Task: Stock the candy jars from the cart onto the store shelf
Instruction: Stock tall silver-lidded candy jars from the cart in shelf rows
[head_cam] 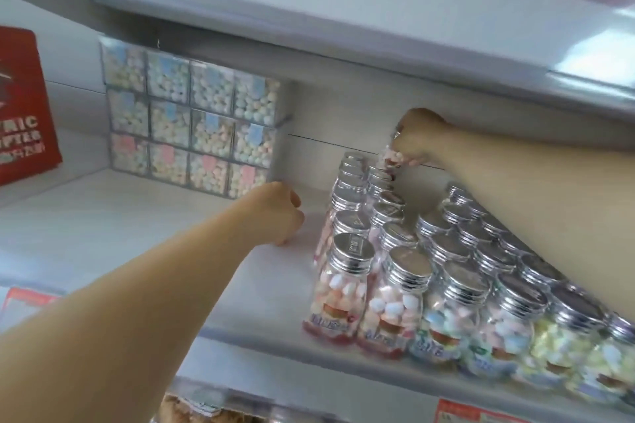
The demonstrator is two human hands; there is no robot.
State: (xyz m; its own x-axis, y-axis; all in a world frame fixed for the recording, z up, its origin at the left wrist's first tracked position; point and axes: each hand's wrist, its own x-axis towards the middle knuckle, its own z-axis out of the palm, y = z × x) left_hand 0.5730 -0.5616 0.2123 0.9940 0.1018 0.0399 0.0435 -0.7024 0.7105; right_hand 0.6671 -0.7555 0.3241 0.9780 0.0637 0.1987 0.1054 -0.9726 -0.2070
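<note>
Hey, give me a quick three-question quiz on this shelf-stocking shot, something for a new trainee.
1. True or false: the right hand grips a candy jar at the back of the jar rows.
2. Multiple choice: the lids on the jars are A) red, B) silver, C) black.
3. Fill in: the left hand holds nothing and rests on the bare ____.

Key: 1 true; 2 B; 3 shelf.
</note>
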